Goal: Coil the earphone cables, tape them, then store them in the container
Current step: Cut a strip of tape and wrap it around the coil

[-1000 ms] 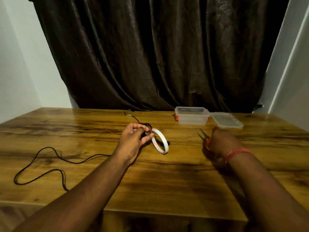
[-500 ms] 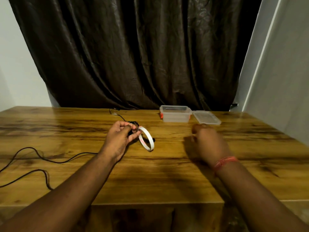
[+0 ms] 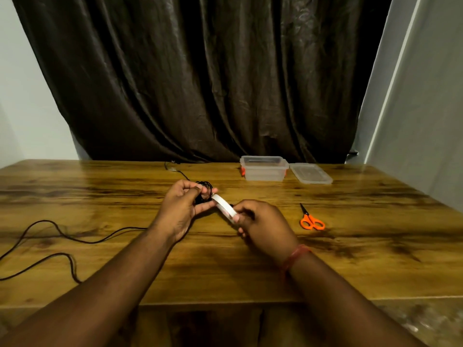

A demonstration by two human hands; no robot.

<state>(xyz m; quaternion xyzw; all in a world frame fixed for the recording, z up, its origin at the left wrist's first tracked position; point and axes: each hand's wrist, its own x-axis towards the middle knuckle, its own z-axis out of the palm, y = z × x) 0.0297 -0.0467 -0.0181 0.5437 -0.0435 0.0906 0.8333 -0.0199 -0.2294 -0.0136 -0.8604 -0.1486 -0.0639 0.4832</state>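
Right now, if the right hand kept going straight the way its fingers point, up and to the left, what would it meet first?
The white tape roll that the right hand already grips, then the left hand holding the coiled black earphone cable. Nothing else seems to lie between, though depth is hard to judge from one view.

Plain home room, wooden table (image 3: 350, 259), dark curtain (image 3: 200, 83) between bare white walls (image 3: 426, 108)

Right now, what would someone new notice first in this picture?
Two hands meet mid-table: the left hand grips a black cable coil, the right hand holds a white tape roll against it. Orange scissors lie to the right, and an open clear container sits at the back.
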